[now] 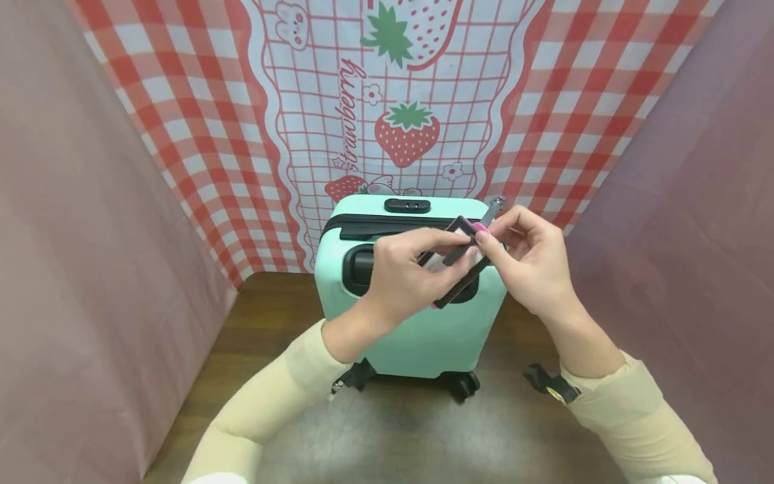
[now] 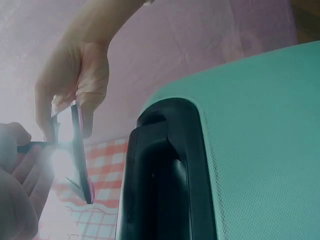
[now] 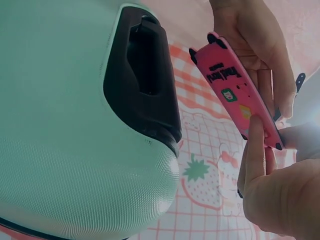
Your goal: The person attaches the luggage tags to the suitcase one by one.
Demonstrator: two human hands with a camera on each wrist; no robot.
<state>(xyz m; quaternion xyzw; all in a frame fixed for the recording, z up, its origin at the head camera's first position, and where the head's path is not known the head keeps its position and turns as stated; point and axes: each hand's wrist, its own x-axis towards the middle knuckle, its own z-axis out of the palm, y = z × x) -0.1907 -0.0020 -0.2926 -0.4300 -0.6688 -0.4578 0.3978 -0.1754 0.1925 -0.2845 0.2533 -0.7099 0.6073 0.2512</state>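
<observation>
The left hand (image 1: 406, 267) pinches a dark strip (image 1: 457, 254) between finger and thumb. The right hand (image 1: 537, 263) is bent around a pink tag (image 3: 237, 92) and holds it by its edge. The tag is up in the air, apart from the green suitcase (image 1: 423, 346). A gray strap end (image 1: 492, 211) pokes up beside the right hand's fingertips.

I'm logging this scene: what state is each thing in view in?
Mint suitcase: standing upright on its wheels.
Black side handle: not pulled out.
Pink tag: tilted, held apart from the suitcase.
Dark strip: pinched, partly hidden.
Grey strap end: sticking out beyond the tag.
Left grip: pinching dark strip.
Right grip: pinching pink tag.
</observation>
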